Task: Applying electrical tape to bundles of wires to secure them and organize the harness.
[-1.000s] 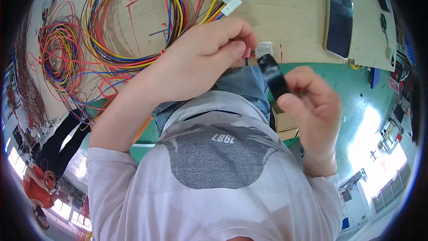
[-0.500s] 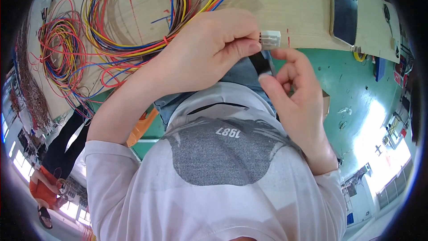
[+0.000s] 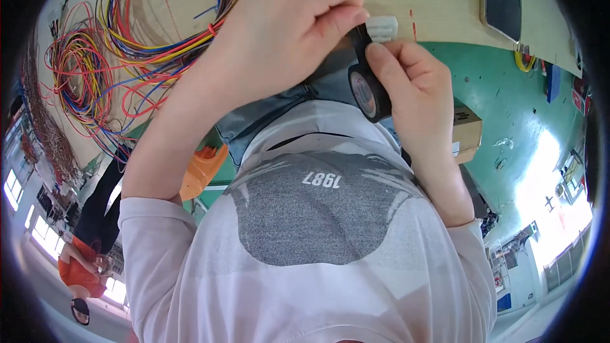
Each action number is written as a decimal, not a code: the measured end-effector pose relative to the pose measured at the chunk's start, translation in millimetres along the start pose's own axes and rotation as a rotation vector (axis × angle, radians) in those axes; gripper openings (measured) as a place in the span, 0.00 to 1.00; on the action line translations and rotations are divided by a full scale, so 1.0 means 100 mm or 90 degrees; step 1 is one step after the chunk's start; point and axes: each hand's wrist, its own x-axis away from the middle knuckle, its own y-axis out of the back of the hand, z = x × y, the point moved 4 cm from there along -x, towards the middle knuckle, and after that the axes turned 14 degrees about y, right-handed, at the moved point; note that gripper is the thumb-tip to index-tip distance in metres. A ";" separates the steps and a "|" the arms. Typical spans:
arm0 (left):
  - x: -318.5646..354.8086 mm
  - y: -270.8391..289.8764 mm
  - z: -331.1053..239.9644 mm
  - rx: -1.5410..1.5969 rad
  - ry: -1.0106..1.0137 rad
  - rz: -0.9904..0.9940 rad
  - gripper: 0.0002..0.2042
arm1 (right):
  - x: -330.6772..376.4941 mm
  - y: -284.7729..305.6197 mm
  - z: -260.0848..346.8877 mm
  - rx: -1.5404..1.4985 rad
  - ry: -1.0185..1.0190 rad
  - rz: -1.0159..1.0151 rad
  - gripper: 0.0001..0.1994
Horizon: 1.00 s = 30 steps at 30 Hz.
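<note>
My left hand is closed, thumb against forefinger, over a wire bundle mostly hidden by the hand. A white plug connector sticks out just past its fingertips, at the table's near edge. From those fingertips a strip of black tape runs down to a roll of black electrical tape. My right hand is closed on the tape, its thumb pressed on the strip beside the connector, and the roll hangs below the thumb.
Coiled red, yellow, blue and brown wires lie on the wooden table, with a tangled bundle farther left. A dark flat-screen device rests at right. Below stand a cardboard box and an orange chair. Another person is at lower left.
The tape roll has come into clear view under my right hand. My right hand has moved up toward the connector, its thumb now on the strip. Both hands sit higher in the picture.
</note>
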 end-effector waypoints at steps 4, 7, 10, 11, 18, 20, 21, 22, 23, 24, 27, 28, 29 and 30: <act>0.09 -0.09 0.17 0.127 -0.029 0.027 0.05 | -0.07 -0.02 0.02 -0.036 0.020 0.033 0.10; 0.09 -0.11 0.24 0.203 -0.022 0.066 0.05 | -0.12 0.00 0.02 -0.018 0.042 0.055 0.10; -0.11 -0.13 0.33 0.229 -0.261 -0.006 0.04 | -0.13 -0.03 0.01 -0.016 0.051 0.041 0.10; -0.09 -0.10 0.30 0.233 -0.518 -0.095 0.03 | -0.12 -0.03 0.01 -0.019 0.050 0.041 0.10; -0.13 0.00 0.12 0.006 0.085 0.012 0.04 | -0.08 -0.06 0.02 -0.042 0.021 0.009 0.10; -0.14 0.02 0.01 0.121 -0.356 -0.069 0.04 | -0.10 -0.07 0.02 -0.038 0.019 0.004 0.10; -0.11 0.04 -0.03 0.123 -0.355 -0.069 0.04 | -0.10 -0.06 0.01 -0.033 0.018 0.000 0.10; -0.13 0.03 -0.01 0.055 -0.157 -0.024 0.04 | -0.11 -0.05 0.00 -0.028 0.016 -0.003 0.11; -0.13 0.03 0.03 -0.015 0.041 0.017 0.04 | -0.11 -0.06 0.00 -0.027 0.015 0.000 0.11; -0.16 0.01 0.10 -0.013 0.043 0.015 0.04 | -0.12 -0.06 0.00 -0.015 0.024 0.006 0.11; -0.15 0.02 0.07 0.125 -0.328 -0.066 0.05 | -0.12 -0.06 0.01 -0.006 0.035 0.011 0.11; -0.14 0.02 0.07 0.114 -0.308 -0.055 0.05 | -0.12 -0.06 0.02 -0.009 0.037 0.008 0.11; -0.15 0.02 0.06 0.102 -0.288 -0.044 0.06 | -0.12 -0.06 0.03 -0.009 0.036 0.011 0.11; -0.15 0.02 0.07 0.102 -0.286 -0.046 0.06 | -0.12 -0.06 0.03 -0.017 0.025 0.005 0.11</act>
